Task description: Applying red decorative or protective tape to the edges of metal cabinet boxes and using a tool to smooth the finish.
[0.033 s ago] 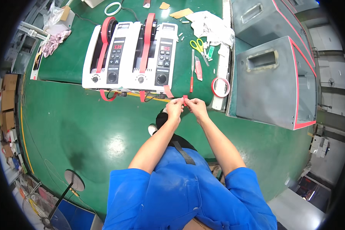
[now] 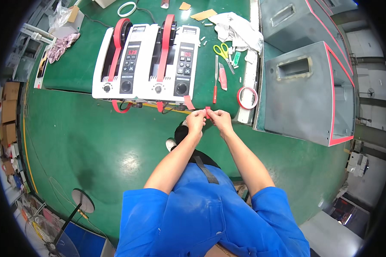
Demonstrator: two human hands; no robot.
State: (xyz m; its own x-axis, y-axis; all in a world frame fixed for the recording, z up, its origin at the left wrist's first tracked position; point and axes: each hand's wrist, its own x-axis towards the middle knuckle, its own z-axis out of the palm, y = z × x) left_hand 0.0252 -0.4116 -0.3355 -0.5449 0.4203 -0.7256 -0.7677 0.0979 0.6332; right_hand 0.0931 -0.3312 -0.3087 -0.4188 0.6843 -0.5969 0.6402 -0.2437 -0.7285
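Between my two hands, just off the table's near edge, is a small piece of red tape. My left hand pinches it from the left, its fingertips closed. The fingers of my right hand are closed on its right side, almost touching the left ones. Part of the piece is hidden by my fingertips. A pinkish-red strip of tape hangs at the table edge, left of my hands. Beyond it stand two white tape dispensers side by side, each loaded with a red roll, with tape ends showing below their fronts.
On the green table lie yellow-handled scissors, a red-handled blade tool, a pink-red cutter, a red-edged tape roll and a white cloth. Grey metal housings with red edging stand at right. A fan is lower left.
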